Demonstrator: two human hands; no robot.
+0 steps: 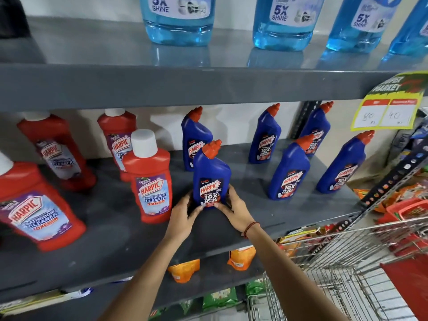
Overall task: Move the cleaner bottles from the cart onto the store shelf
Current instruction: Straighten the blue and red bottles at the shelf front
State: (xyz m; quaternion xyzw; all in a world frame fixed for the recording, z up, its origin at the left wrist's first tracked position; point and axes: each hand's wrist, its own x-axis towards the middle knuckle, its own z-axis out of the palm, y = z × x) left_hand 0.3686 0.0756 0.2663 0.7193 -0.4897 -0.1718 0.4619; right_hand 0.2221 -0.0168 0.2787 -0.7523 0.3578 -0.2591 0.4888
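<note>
Both hands, left hand (pixel 183 217) and right hand (pixel 236 209), clasp the base of an upright blue cleaner bottle (pixel 211 174) standing near the shelf's (pixel 111 228) front edge, directly ahead, cart (pixel 347 262) at right.

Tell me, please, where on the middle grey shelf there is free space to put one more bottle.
Bare patches: the front strip of the grey shelf between the blue bottle held by both hands and the next blue bottle to its right; also the front area between the large red bottle and the red bottle. The back row is more crowded.
</note>
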